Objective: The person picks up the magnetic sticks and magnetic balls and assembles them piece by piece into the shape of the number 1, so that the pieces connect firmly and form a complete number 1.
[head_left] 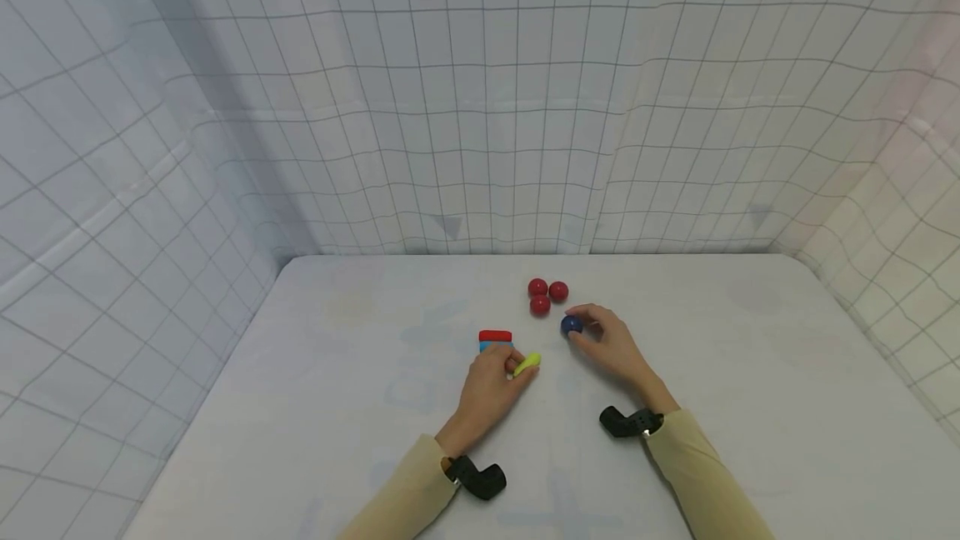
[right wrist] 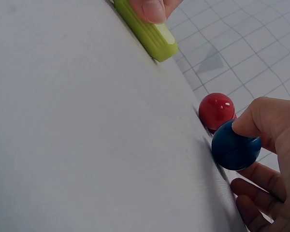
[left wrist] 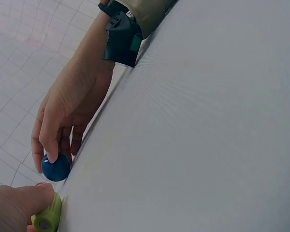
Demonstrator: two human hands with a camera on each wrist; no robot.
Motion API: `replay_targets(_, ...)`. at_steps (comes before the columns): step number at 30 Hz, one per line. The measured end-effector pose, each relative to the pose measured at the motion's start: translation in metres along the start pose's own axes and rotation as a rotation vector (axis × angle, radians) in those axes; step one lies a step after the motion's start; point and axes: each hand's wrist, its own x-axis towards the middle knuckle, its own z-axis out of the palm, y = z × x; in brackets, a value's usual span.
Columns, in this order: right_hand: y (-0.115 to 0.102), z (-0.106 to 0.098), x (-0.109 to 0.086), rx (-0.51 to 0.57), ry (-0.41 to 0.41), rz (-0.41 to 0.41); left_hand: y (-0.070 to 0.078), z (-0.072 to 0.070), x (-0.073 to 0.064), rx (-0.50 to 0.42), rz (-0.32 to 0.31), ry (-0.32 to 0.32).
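Observation:
In the head view my left hand (head_left: 487,386) pinches a short yellow-green rod (head_left: 528,363) between thumb and fingers, low over the table. The left wrist view shows a round grey disc in the end of this rod (left wrist: 49,215). To the right, my right hand (head_left: 615,352) holds a glossy dark blue ball (head_left: 572,325) by thumb and fingertips. That ball (right wrist: 236,145) stays close to the tabletop in the right wrist view, and its far side is hidden. Just beyond my left fingers lie a red rod (head_left: 495,336) and a partly covered light blue rod (head_left: 493,346).
Three glossy red balls (head_left: 540,305) sit clustered behind the blue ball. The white table (head_left: 300,407) ends at a straight back edge, with white grid-patterned curtains (head_left: 487,107) behind it and at both sides. Each wrist wears a black strap camera (head_left: 480,480).

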Motion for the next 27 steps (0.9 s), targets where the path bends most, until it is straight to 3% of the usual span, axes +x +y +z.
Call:
replay_targets(8,-0.0001,0.0009,0.0007,0.007,0.005,-0.025,0.0047,0.0018,0.0,0.054,-0.021,-0.012)
replay_targets(16,0.0041,0.0024,-0.0002,-0.011,0.023,-0.03,0.0033,0.0071,-0.001,0.065,0.002,0.004)
replay_targets(27,0.0025,0.002,0.0004,0.005,0.035,0.046,0.0084,0.01,0.0014,0.068,0.008,0.037)
